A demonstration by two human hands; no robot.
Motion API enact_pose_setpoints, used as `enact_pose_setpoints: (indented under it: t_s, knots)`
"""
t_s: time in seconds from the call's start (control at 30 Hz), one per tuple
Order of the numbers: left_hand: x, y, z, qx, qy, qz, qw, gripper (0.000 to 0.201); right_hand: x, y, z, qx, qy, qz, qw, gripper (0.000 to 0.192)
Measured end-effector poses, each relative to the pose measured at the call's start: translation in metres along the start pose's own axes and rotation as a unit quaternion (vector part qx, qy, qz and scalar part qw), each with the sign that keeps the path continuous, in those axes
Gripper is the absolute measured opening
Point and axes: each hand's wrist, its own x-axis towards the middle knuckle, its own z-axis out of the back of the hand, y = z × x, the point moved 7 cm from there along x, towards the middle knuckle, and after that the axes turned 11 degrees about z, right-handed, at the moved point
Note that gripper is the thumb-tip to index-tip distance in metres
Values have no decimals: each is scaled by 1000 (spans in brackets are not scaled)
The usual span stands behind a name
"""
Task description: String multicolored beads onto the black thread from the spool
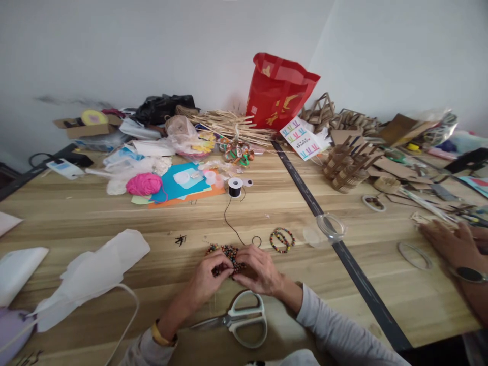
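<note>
Both hands were bare; the left wrist wore a yellow band (162, 335), and grey sleeves (335, 330) covered the forearms at the frame's bottom.

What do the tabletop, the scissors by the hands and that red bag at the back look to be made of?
Tabletop: pale wood or wood-look laminate, matte, with streaky grain bands. Scissors: dull grey metal blades, smooth pale handles, probably plastic. Red bag: glossy, creased, likely plastic or coated paper, with gold print.

Light wooden plank table (114, 208), bearing grey-handled scissors (244, 319), black thread spool (235, 187), pink yarn ball (144, 184), multicoloured bead bracelet (282, 240), white plastic bag (91, 274).
</note>
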Motion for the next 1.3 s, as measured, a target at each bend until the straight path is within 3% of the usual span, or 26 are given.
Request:
enact_pose_setpoints:
  t_s: [0.13, 0.6, 1.3]
  knots:
    - [-1, -1, 1, 0, -10, -5, 1000, 11, 0, 3, -8, 17, 13, 12, 1000, 7]
    - [1, 1, 3, 17, 0, 16, 1000, 13, -3, 3, -5, -3, -4, 14, 1000, 7]
    - [-4, 6, -3, 61, -1, -26, 998, 13, -2, 2, -7, -15, 10, 10, 1000, 7]
